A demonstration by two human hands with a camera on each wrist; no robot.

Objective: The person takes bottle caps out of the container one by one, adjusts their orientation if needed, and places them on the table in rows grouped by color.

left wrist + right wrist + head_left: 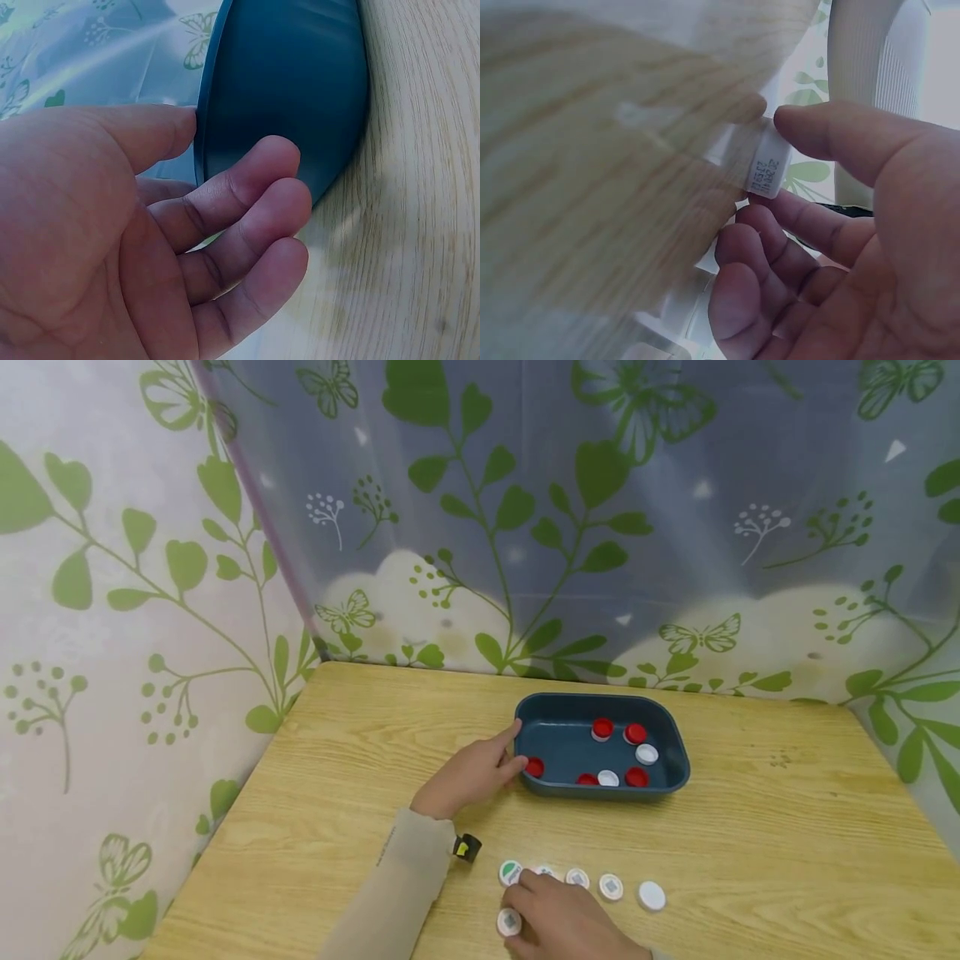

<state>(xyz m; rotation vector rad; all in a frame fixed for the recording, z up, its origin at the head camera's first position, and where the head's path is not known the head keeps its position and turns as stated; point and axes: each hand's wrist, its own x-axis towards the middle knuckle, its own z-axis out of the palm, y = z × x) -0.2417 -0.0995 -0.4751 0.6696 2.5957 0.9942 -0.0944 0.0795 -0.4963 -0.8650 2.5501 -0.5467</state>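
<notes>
At the left end of a dark blue tray, my left hand touches the rim with thumb and fingertip. The left wrist view shows the thumb against the rim of the tray and the other fingers loosely bent by its outer wall. My right hand pinches a white bottle cap between thumb and finger, on or close over the table. In the right wrist view this cap stands on edge, with printed digits on its side.
Red caps and white caps lie in the tray. Beyond my right hand runs a row of caps: a green-and-white one, printed white ones and a plain white one. A patterned curtain stands behind the wooden table.
</notes>
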